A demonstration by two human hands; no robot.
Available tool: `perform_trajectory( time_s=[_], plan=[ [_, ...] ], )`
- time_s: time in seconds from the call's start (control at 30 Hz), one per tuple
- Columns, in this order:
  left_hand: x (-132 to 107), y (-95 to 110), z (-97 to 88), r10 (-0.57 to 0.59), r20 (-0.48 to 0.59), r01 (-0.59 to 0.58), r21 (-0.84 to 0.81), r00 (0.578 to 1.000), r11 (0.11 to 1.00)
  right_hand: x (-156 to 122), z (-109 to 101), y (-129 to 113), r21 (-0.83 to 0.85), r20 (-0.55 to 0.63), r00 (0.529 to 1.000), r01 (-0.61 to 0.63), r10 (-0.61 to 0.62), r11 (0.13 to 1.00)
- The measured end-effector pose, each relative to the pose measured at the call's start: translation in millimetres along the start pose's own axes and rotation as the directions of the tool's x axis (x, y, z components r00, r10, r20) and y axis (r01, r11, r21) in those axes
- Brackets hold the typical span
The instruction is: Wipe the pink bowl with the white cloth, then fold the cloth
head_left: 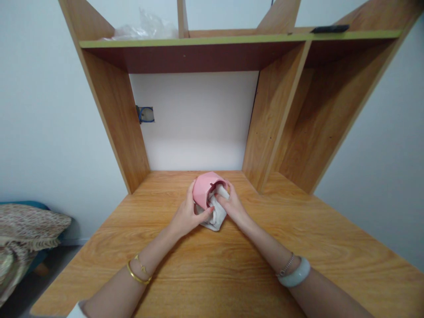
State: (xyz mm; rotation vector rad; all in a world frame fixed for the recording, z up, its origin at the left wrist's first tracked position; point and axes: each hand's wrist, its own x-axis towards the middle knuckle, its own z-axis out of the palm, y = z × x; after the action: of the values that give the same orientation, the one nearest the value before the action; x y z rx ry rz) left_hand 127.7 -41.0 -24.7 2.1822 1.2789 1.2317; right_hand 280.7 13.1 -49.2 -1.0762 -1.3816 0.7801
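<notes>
A pink cup [204, 187] is tipped on its side above the middle of the wooden desk [232, 260], its mouth facing right. My left hand [187, 215] is wrapped round the cup's left side and grips it. My right hand [232, 206] presses a white cloth [216, 214] into the cup's mouth, fingers closed on the cloth. The cloth's lower end hangs down to the desk between both hands. Gold bracelets sit on my left wrist, a pale bangle on my right.
Wooden shelf uprights [265, 132] stand at the back left and right of the desk, with a shelf board [212, 42] overhead. A clear plastic bag [145, 29] and a dark flat object [329, 29] lie on that shelf. A patterned blanket [23, 229] is at far left.
</notes>
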Motion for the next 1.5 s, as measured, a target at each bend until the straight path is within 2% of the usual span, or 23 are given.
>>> perform_trajectory(
  time_s=[0.13,0.27,0.4,0.53,0.7,0.77,0.87,0.97,1.07,1.17,1.23,1.37,1.43,1.5],
  plan=[
    [2.0,3.6,-7.1,-0.012,0.011,0.011,0.090,1.000,0.996,2.9,1.2,3.7,-0.140,-0.009,0.999,-0.040,0.039,0.989],
    [1.7,6.1,-10.8,-0.029,0.057,0.016,0.214,0.998,0.977,4.7,-6.4,-6.1,-0.316,0.005,0.998,-0.061,0.065,0.947],
    [0.7,5.6,-10.1,-0.059,0.095,0.032,0.263,0.994,0.964,-0.9,-14.5,-22.3,-0.533,-0.010,0.999,-0.031,0.030,0.846],
    [0.8,8.4,-10.7,-0.072,0.118,0.030,0.326,0.990,0.945,-8.7,-17.0,-31.8,-0.689,0.050,0.999,0.021,0.018,0.724],
    [0.3,16.1,-13.6,-0.115,0.177,0.030,0.424,0.977,0.905,-13.1,-17.4,-37.8,-0.818,0.098,0.995,0.079,0.003,0.570],
    [0.3,15.8,-14.9,-0.113,0.177,0.028,0.423,0.978,0.906,-14.3,-17.6,-39.6,-0.823,0.111,0.994,0.103,-0.020,0.559],
    [2.3,9.7,-16.6,-0.100,0.154,0.043,0.332,0.983,0.942,-16.2,-16.7,-41.3,-0.751,0.118,0.991,0.129,-0.062,0.648],
    [7.2,-1.2,-16.5,-0.083,0.097,0.069,0.137,0.992,0.988,-16.6,-13.9,-40.7,-0.618,0.105,0.991,0.126,-0.077,0.776],
    [13.7,-13.3,-14.6,-0.166,0.018,0.166,-0.039,0.986,0.985,-13.6,-12.4,-35.7,-0.530,0.079,0.994,0.111,-0.081,0.841],
    [19.0,-23.4,-13.6,-0.332,-0.059,0.316,-0.187,0.941,0.930,-8.2,-15.3,-25.2,-0.533,0.061,0.996,0.083,-0.060,0.842],
    [20.8,-28.0,-14.4,-0.407,-0.106,0.369,-0.266,0.907,0.891,-4.6,-18.8,-16.4,-0.573,0.057,0.998,0.060,-0.033,0.817],
    [20.5,-32.5,-16.7,-0.498,-0.194,0.375,-0.450,0.845,0.811,1.2,-23.8,-1.4,-0.611,0.045,0.998,0.064,-0.045,0.789],
    [19.8,-33.2,-16.6,-0.539,-0.220,0.360,-0.537,0.813,0.763,3.1,-24.2,2.3,-0.583,0.034,0.997,0.081,-0.075,0.808],
    [19.3,-33.0,-15.9,-0.552,-0.238,0.347,-0.568,0.799,0.746,3.9,-23.5,2.8,-0.541,0.029,0.997,0.071,-0.066,0.838]
  ],
)
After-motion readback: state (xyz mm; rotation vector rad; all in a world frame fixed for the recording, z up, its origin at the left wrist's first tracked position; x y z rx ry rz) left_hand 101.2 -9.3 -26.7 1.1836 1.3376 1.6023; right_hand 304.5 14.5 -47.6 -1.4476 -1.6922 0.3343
